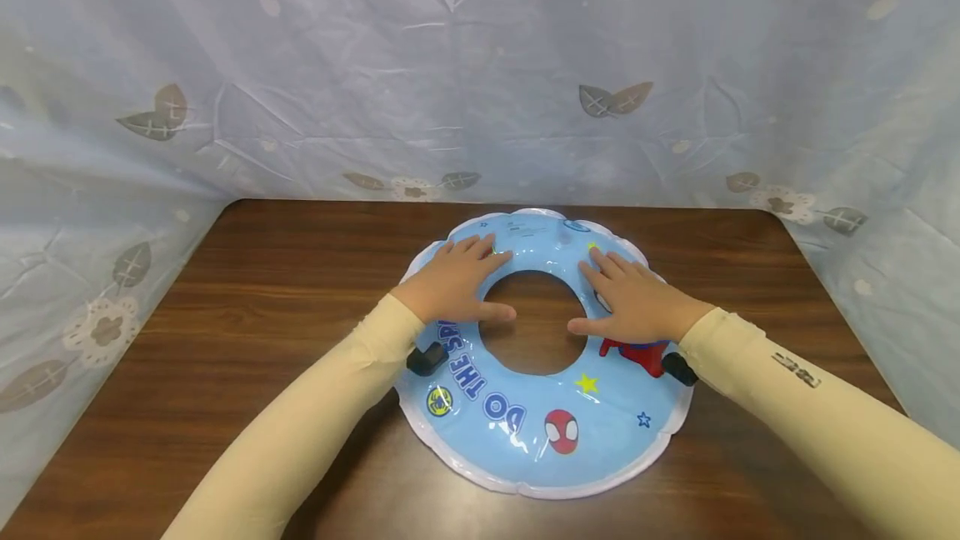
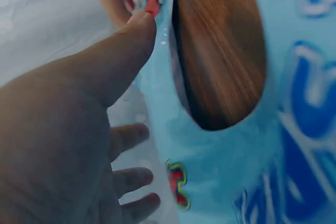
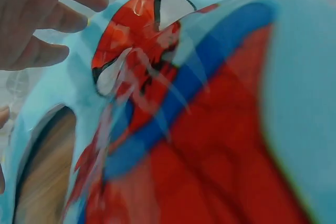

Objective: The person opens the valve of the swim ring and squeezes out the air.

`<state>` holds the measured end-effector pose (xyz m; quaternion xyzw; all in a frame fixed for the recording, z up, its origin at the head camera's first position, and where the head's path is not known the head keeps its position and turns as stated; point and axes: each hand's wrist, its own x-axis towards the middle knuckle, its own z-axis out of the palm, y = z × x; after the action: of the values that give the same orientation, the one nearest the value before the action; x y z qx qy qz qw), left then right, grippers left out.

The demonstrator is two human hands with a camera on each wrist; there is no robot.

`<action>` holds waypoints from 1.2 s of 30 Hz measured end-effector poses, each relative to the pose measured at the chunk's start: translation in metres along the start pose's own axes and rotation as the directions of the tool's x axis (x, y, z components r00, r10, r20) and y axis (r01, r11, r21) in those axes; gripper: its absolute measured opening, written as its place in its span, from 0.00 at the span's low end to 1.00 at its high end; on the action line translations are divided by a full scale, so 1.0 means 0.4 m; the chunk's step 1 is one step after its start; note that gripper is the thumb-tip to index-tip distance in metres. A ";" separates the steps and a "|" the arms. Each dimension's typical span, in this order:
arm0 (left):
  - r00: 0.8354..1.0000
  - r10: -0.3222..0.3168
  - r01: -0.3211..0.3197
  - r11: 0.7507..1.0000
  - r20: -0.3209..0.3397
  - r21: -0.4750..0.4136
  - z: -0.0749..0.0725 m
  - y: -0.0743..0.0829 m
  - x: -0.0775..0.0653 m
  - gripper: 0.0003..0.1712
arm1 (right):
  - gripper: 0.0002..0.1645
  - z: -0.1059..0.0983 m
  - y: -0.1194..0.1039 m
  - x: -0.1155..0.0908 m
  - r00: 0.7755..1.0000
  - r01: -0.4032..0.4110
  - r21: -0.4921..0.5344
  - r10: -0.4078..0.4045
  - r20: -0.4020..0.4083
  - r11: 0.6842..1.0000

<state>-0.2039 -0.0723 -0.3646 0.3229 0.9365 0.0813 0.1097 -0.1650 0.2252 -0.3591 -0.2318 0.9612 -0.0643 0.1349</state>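
An inflated light-blue swim ring (image 1: 536, 407) with a pale scalloped edge lies flat on the wooden table. Its print includes blue lettering, stars and a red cartoon mask face (image 1: 561, 432). My left hand (image 1: 453, 282) lies over the ring's left side with spread fingers, its thumb reaching over the centre hole. Across the hole, my right hand (image 1: 637, 298) is over the right side, fingers extended and thumb toward the opening. A large red-and-blue masked figure (image 3: 210, 145) fills much of the right wrist view; in the head view, that hand and wrist partly cover it.
The dark brown wooden table (image 1: 300, 273) has rounded far corners. Pale curtain cloth (image 1: 465, 90) with leaf and flower prints hangs behind it and along both sides. Small black devices sit beneath both wrists, and cream sleeves cover the forearms.
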 end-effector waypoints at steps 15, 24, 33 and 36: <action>0.984 -0.094 0.088 0.995 0.151 0.048 0.018 0.032 0.087 0.54 | 0.60 0.002 0.018 0.058 0.990 -0.054 0.044 0.048 0.129 0.998; 0.999 -0.038 0.034 0.991 0.029 0.129 0.019 0.058 0.172 0.51 | 0.55 -0.005 0.039 0.093 1.000 0.008 -0.002 -0.008 -0.025 1.000; 0.990 -0.076 0.068 0.996 0.121 0.063 0.046 0.053 0.199 0.51 | 0.58 -0.001 0.045 0.114 0.993 -0.055 0.095 0.044 0.106 0.994; 0.990 -0.065 0.061 0.997 0.123 0.040 0.040 0.052 0.198 0.51 | 0.59 -0.005 0.051 0.111 0.993 -0.046 0.103 0.034 0.115 0.994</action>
<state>-0.2483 -0.0053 -0.3874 0.2997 0.9389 0.0406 0.1646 -0.2122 0.2229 -0.3713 -0.2085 0.9517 -0.0989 0.2025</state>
